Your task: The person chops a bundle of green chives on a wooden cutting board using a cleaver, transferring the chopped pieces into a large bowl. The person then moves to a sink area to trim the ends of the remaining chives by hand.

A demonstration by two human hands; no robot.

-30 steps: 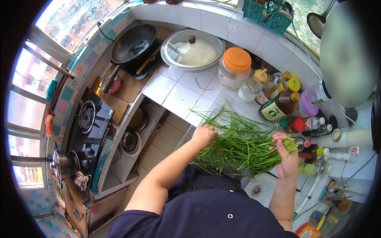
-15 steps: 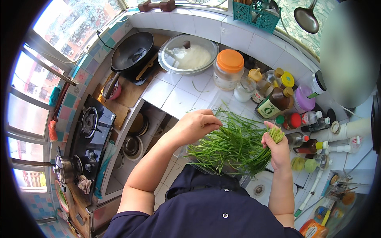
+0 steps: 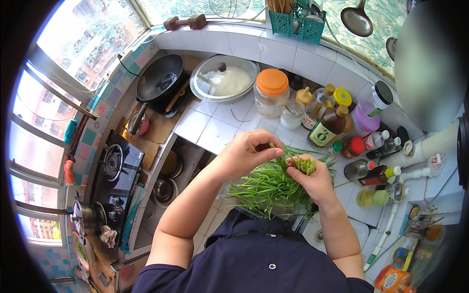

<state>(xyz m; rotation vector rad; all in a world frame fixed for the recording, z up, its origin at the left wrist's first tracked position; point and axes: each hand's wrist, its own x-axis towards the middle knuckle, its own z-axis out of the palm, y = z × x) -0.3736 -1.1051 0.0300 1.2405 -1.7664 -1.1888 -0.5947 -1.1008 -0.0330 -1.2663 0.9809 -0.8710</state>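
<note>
Nearest, the person's dark blue top (image 3: 254,263) fills the lower edge and hides the counter's front rim. Above it the right hand (image 3: 315,180) is clenched around a small bundle of green stalks (image 3: 305,166), cut ends upward. The left hand (image 3: 249,154) pinches a stalk at the bundle's top, fingertips touching it. Beneath both lies a loose heap of the same greens (image 3: 266,188) on the white tiled counter (image 3: 215,129); what it rests on is hidden, perhaps a board. Beyond stand an orange-lidded jar (image 3: 271,93), crowded sauce bottles (image 3: 337,124), a lidded pan (image 3: 223,84) and a black wok (image 3: 159,78).
</note>
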